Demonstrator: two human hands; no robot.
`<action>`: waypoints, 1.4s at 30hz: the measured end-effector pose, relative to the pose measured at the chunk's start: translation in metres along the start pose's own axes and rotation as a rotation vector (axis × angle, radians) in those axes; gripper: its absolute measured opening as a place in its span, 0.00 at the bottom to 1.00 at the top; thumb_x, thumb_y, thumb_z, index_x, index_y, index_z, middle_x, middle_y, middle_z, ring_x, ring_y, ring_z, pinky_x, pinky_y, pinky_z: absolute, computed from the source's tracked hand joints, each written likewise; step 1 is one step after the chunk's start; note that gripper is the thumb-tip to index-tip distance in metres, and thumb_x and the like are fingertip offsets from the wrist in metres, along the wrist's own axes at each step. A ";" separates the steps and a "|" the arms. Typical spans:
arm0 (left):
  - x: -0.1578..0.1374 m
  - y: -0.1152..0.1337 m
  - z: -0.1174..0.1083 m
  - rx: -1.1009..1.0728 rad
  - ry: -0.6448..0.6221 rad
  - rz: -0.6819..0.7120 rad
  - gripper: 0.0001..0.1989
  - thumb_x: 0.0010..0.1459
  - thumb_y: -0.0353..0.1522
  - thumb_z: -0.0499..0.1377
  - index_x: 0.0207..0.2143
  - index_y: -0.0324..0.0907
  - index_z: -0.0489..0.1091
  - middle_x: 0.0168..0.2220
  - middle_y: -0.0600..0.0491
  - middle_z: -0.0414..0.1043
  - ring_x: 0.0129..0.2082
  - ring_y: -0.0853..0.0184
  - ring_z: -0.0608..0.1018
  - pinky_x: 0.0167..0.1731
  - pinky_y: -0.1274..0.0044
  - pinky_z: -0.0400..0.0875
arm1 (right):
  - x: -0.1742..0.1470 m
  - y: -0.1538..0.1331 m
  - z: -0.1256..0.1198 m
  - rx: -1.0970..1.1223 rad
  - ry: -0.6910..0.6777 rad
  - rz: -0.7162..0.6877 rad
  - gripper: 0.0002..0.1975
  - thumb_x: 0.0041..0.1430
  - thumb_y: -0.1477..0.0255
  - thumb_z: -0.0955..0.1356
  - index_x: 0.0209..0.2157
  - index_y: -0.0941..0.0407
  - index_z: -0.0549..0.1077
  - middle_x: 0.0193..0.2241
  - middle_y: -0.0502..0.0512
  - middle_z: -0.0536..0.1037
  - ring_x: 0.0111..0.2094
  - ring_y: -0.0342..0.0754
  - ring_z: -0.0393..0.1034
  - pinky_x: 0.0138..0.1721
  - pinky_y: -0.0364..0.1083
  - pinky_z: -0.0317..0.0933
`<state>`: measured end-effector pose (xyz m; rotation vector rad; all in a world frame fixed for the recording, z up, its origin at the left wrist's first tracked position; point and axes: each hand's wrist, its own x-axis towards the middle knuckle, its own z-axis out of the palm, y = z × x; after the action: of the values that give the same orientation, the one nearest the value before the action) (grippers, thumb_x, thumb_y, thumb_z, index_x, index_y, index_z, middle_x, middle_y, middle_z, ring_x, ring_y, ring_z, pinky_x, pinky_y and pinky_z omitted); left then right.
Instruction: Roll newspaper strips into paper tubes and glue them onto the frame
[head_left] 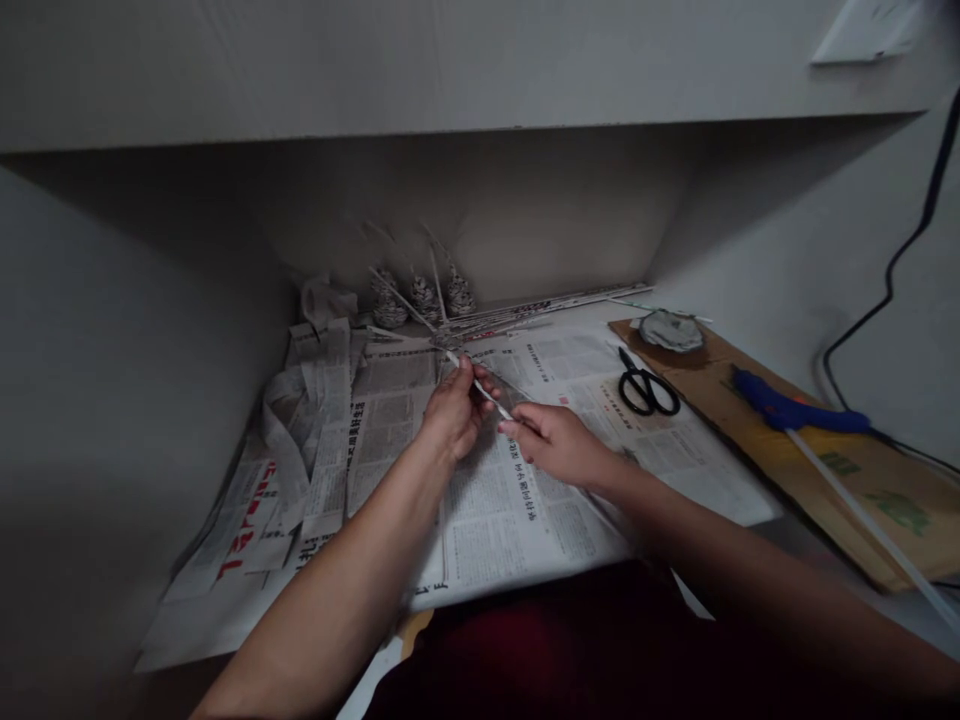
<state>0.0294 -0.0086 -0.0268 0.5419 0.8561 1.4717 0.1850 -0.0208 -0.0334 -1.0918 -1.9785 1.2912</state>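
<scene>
A thin rolled paper stick [491, 399] slants between my two hands, just above the newspaper-covered tabletop. My left hand [459, 408] pinches it partway along, thumb and fingers closed round it. Closer to me, my right hand [544, 437] grips the lower part with thumb and forefinger. A pale strip seems to trail from under the right hand toward the table's front edge. Newspaper sheets [480, 530] lie beneath both hands. Beyond the left hand, several rolled paper sticks [555, 303] lie in a loose bundle, which the held stick's far end partly overlaps.
Cut newspaper strips [289, 440] pile up at left. Three small woven paper pieces [424, 298] stand at the back. At right are black scissors [649, 388], a cardboard sheet [855, 500], a blue glue gun [799, 403] and a greyish lump [671, 331]. An overhanging panel [465, 70] spans above.
</scene>
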 end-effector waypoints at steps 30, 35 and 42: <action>-0.002 0.007 0.002 -0.068 -0.128 0.007 0.14 0.55 0.41 0.58 0.29 0.38 0.67 0.21 0.55 0.63 0.21 0.74 0.72 0.15 0.86 0.63 | -0.002 -0.002 0.004 0.323 -0.137 0.067 0.18 0.61 0.55 0.59 0.33 0.56 0.64 0.16 0.44 0.61 0.16 0.40 0.56 0.19 0.40 0.50; -0.005 0.004 0.003 -0.039 -0.152 -0.048 0.15 0.54 0.42 0.58 0.29 0.38 0.67 0.22 0.55 0.65 0.18 0.73 0.70 0.14 0.84 0.64 | 0.005 -0.004 0.008 0.235 -0.013 0.007 0.16 0.60 0.57 0.61 0.29 0.55 0.63 0.18 0.45 0.61 0.19 0.40 0.56 0.21 0.41 0.51; -0.003 0.005 0.001 -0.051 -0.124 -0.006 0.14 0.56 0.40 0.57 0.29 0.37 0.67 0.22 0.54 0.65 0.21 0.73 0.72 0.16 0.85 0.65 | 0.001 -0.001 0.003 0.435 -0.181 0.127 0.17 0.60 0.55 0.61 0.32 0.56 0.65 0.16 0.43 0.59 0.15 0.38 0.54 0.17 0.39 0.49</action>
<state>0.0274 -0.0107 -0.0220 0.5853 0.7201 1.4349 0.1816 -0.0223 -0.0333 -0.9215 -1.6517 1.8372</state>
